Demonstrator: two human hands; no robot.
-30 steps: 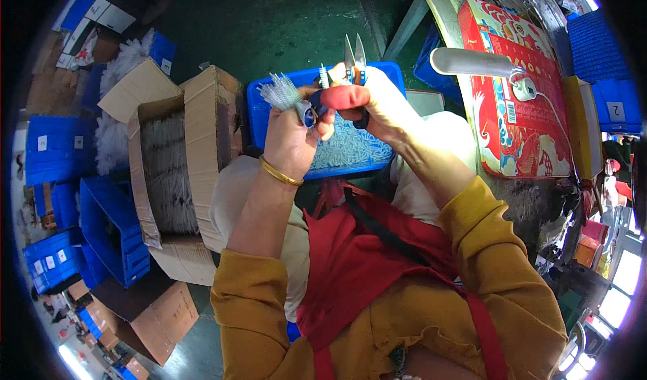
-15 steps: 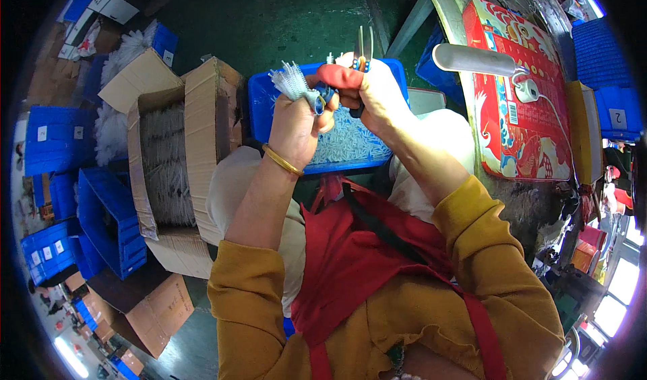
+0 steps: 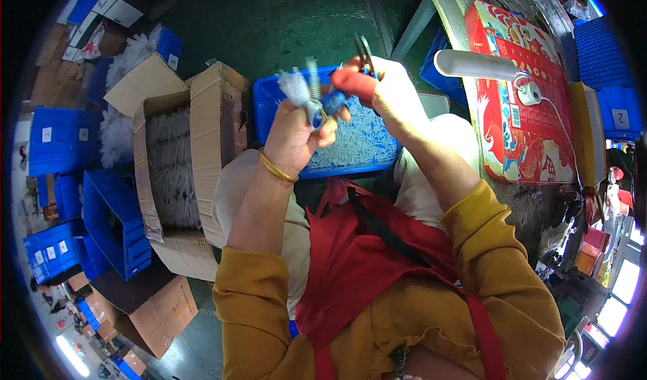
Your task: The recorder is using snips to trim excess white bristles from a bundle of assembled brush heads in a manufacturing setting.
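Two hands meet above a blue crate (image 3: 367, 152) of small pale pieces. The left hand (image 3: 296, 134) is closed around a small brush (image 3: 303, 91) with a blue handle, white bristles pointing up. The right hand (image 3: 391, 97), just beside it, grips red-handled scissors (image 3: 357, 70), blades raised near the bristles. Left of the left hand stands an open cardboard box (image 3: 202, 151) of white brushes; right of the right hand lies a red printed box (image 3: 532, 110).

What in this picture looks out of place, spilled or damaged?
Nothing clearly does. The left hand holds a small brush and the right hand holds red-handled scissors over a blue tray of small pale pieces, which stay inside it. The open carton beside it has bent flaps, nothing more.
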